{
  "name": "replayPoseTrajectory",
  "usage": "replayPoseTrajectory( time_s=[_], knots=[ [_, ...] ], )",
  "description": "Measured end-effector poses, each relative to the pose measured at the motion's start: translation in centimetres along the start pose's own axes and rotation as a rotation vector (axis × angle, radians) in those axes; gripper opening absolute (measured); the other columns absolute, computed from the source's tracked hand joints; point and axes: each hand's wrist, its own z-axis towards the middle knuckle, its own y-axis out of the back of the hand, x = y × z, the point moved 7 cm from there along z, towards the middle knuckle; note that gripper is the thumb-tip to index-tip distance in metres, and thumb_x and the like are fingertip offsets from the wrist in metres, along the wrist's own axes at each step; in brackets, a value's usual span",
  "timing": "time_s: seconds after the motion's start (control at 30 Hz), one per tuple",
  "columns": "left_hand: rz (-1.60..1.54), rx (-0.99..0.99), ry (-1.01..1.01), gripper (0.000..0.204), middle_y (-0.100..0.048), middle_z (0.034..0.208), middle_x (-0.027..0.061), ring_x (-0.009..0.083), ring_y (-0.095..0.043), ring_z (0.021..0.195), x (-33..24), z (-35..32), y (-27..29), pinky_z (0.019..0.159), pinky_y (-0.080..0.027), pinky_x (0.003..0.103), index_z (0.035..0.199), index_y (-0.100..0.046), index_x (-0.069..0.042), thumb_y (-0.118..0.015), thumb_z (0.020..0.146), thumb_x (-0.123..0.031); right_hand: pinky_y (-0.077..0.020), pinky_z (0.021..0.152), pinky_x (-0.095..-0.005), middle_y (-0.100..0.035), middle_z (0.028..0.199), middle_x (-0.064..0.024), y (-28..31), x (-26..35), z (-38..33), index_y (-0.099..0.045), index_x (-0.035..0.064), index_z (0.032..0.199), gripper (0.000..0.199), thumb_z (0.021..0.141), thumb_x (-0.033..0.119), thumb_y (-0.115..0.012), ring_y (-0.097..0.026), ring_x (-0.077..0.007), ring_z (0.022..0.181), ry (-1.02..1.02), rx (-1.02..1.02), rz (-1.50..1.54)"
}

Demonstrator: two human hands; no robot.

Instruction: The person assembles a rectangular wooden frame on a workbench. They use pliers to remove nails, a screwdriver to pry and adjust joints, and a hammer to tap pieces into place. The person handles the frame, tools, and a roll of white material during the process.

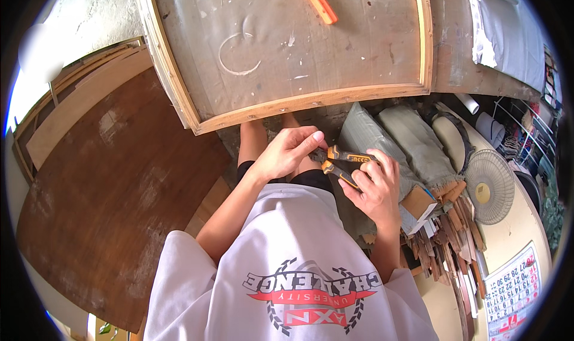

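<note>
Holding pliers (345, 163) below a framed board (287, 48), orange tool (318, 2) atop.

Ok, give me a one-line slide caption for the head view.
Right hand grips orange-handled pliers while the left hand pinches at their tip, below a framed wooden panel.

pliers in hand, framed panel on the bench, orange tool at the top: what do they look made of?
Pliers: dark metal head, orange-and-black handles that look like plastic or rubber grips. Framed panel: pale bare-wood frame around a dull brown, scuffed board, probably plywood or hardboard. Orange tool: glossy orange handle, likely plastic; its working end is out of view.
</note>
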Motion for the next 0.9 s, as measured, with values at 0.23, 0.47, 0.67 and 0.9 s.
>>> replayPoseTrajectory(
  time_s=[0.23,0.47,0.67,0.9],
  knots=[
    [-0.24,-0.259,0.126,0.046,-0.056,0.066,-0.002,0.0065,-0.05,0.062,2.8,-0.8,2.6,0.057,-0.039,0.025,0.081,-0.065,-0.003,-0.054,0.109,-0.038,-0.0461,0.084,-0.051,-0.053,0.088,-0.0083,-1.0,-0.4,1.6,-0.059,0.0067,0.082,0.028,0.084,0.024,-0.081,-0.058,-0.0369,0.1,-0.178,-0.234,-0.006],
    [-0.353,-0.401,0.074,0.058,-0.052,0.059,-0.0027,0.0059,-0.046,0.057,3.5,0.8,2.5,0.054,-0.035,0.024,0.075,-0.063,-0.003,-0.052,0.108,-0.05,-0.0469,0.076,-0.0468,-0.052,0.081,-0.0093,-3.6,0.9,1.9,-0.057,0.0064,0.079,0.029,0.087,0.023,-0.079,-0.055,-0.0337,0.087,-0.376,-0.242,0.065],
    [-0.268,-0.434,0.059,0.06,-0.052,0.058,-0.0023,0.0062,-0.046,0.057,3.1,1.1,2.9,0.054,-0.035,0.025,0.072,-0.064,-0.003,-0.052,0.108,-0.05,-0.0491,0.071,-0.0459,-0.054,0.081,-0.0118,-3.6,2.2,2.2,-0.058,0.0048,0.084,0.027,0.09,0.023,-0.077,-0.058,-0.0351,0.083,-0.438,-0.245,0.036],
    [-0.27,-0.41,0.083,0.058,-0.052,0.059,-0.0024,0.0062,-0.046,0.058,3.1,1.0,3.2,0.056,-0.035,0.026,0.073,-0.064,-0.003,-0.054,0.107,-0.049,-0.0491,0.071,-0.0462,-0.054,0.081,-0.012,-3.7,2.6,2.3,-0.058,0.0046,0.084,0.028,0.091,0.024,-0.077,-0.058,-0.0348,0.082,-0.469,-0.263,0.039]
  ],
)
